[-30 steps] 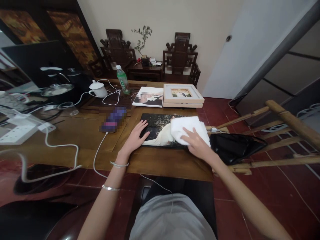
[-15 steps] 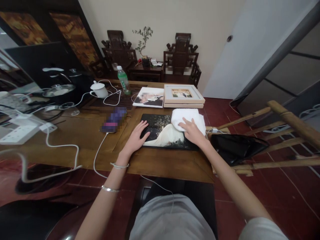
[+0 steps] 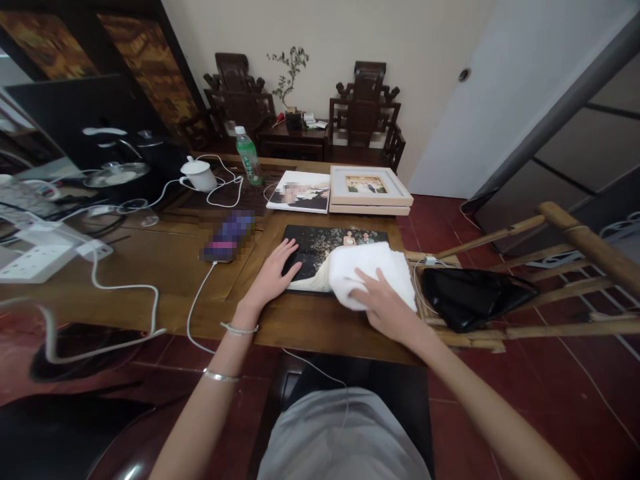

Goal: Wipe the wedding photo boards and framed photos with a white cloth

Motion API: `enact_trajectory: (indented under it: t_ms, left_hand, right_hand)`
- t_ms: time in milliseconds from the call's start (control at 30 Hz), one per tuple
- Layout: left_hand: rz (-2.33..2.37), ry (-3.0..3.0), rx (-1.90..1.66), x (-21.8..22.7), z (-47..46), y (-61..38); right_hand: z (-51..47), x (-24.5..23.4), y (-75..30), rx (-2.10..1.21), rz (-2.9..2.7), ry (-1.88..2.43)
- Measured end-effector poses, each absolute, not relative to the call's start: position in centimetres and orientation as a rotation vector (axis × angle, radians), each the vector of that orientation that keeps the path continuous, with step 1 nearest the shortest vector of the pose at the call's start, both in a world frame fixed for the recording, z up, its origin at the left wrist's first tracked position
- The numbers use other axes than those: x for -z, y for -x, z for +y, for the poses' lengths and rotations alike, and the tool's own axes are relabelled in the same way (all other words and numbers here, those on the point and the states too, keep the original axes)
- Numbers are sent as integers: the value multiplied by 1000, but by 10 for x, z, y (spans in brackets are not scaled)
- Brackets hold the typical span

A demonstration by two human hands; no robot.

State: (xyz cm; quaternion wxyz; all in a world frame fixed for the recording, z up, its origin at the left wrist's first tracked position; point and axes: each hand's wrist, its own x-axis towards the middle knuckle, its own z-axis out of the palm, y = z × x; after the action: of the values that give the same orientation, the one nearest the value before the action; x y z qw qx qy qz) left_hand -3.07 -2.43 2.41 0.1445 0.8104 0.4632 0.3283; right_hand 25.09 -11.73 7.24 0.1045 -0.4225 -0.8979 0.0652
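Observation:
A dark photo panel [image 3: 313,250] with a picture of two people, one in a long white dress, lies flat on the wooden table in front of me. My left hand [image 3: 274,272] rests on its left edge, fingers stretched and holding nothing. On the panel's right part is a folded white towel [image 3: 350,267], which covers the lower right of the picture. My right hand [image 3: 385,303] presses on the towel and grips it, with some fingers tucked into the cloth.
Behind the panel lie a white photo album [image 3: 300,200] and a framed photo [image 3: 370,200]. A green-labelled bottle [image 3: 249,159], a lidded white cup [image 3: 200,175], a phone [image 3: 227,237] on a cable and a power strip [image 3: 43,257] stand leftward. Right is a black bag [image 3: 475,297] on a bamboo chair [image 3: 580,233].
My right hand has drawn the towel toward me and slightly left, down to the panel's near edge. The two figures at the panel's top now show. My left hand stays put.

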Motion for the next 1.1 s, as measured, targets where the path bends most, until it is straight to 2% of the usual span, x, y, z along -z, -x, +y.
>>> enact_trajectory:
  t_ms: [233, 367, 500, 800, 933, 1100]
  left_hand:
    - [1340, -2329, -910, -23, -23, 33]
    - [1350, -2338, -905, -20, -21, 34]
    - [1368, -2318, -908, -18, -20, 33]
    - [1312, -2379, -973, -20, -6, 38]
    - [1224, -2308, -987, -20, 3, 40]
    - [1167, -2209, -1026, -22, 3, 38]
  right_hand:
    - [-5, -78, -259, -171, -2546, 1394]
    - [21, -76, -260, -119, -2482, 1452]
    - [-5, -74, -254, -76, -2518, 1453]
    - [-133, -68, -241, -139, -2689, 1226]
    - [-135, -71, -247, -212, -2686, 1183]
    - [-90, -77, -248, -339, -2626, 1218]
